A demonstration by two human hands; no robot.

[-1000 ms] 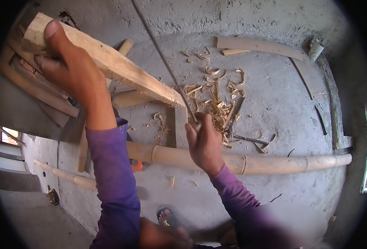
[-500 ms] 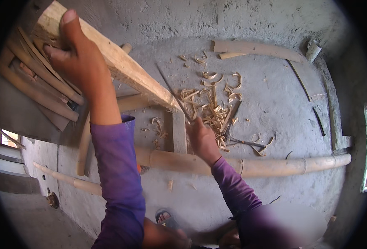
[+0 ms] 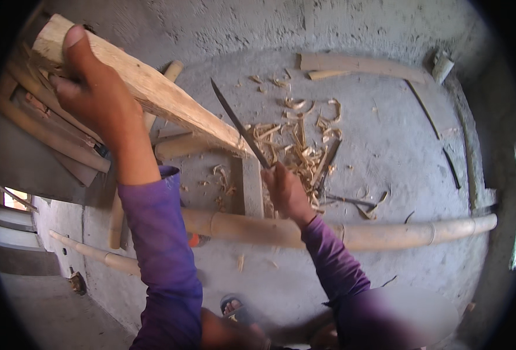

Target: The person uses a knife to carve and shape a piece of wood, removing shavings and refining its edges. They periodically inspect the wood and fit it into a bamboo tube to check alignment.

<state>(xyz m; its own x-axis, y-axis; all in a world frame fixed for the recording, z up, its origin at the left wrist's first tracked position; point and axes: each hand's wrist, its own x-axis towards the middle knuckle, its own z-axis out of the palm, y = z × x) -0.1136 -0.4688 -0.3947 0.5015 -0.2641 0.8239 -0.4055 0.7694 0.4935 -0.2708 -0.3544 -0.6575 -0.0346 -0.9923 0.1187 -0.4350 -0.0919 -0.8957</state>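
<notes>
My left hand [image 3: 97,96] grips the upper left end of a long piece of wood [image 3: 159,81], thumb over its top face. The wood slants down to the right, and its narrow, rough end is by the top of an upright grey block [image 3: 251,186]. In my right hand [image 3: 287,192] is a machete [image 3: 237,121], its dark blade pointing up and to the left, just right of the wood's lower end. The handle is mostly hidden in my closed fingers. Curled wood shavings [image 3: 304,146] lie heaped on the floor beyond that hand.
A bamboo pole [image 3: 386,235] lies across the floor in front of me. Several bamboo lengths [image 3: 48,134] are piled at the left. Near the far wall rests a split bamboo piece [image 3: 357,64]. A dark thin strip [image 3: 451,168] lies at the right. My sandalled foot [image 3: 233,306] is below.
The machete blade has swung slightly away from the wood, its broad side now showing more. My left hand and the wood's upper end have shifted a little left and down.
</notes>
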